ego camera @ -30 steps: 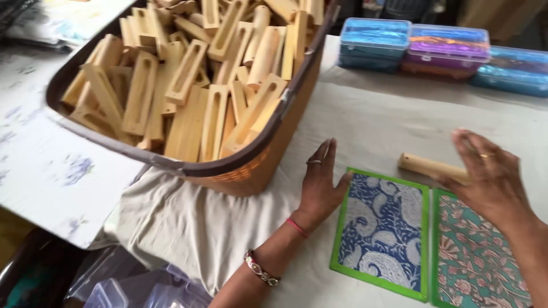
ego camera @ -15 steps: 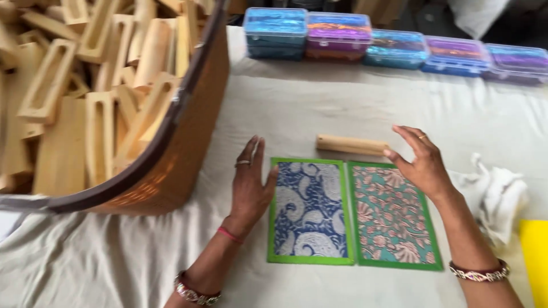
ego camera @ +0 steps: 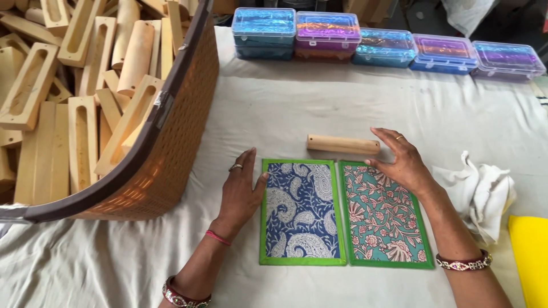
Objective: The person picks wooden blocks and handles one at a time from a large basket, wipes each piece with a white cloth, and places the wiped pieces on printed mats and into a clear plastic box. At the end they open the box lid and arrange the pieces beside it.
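At the centre of the frame two flat rectangular fabric-covered panels with green borders lie side by side, edges touching, on the bench (ego camera: 319, 102), which is draped in a pale cloth. The left hand (ego camera: 242, 191) rests flat and spread beside the blue paisley-printed panel (ego camera: 301, 212), its thumb touching that panel's left green edge; it holds nothing. The right hand (ego camera: 402, 162) lies open, fingers spread wide, over the upper right corner of the teal floral-printed panel (ego camera: 385, 219), gripping nothing. Just above the panels, a short rounded pale wooden block (ego camera: 342, 144) lies crosswise, its right end near the right hand's fingertips; whether they touch it cannot be told. In the upper left of the frame stands a large brown woven plastic basket (ego camera: 182, 142) heaped with slotted pale wooden pieces (ego camera: 85, 137). Along the top edge runs a row of clear lidded plastic boxes (ego camera: 365, 40). At the right a crumpled white cloth (ego camera: 482, 191) lies beside a yellow object (ego camera: 531, 256).
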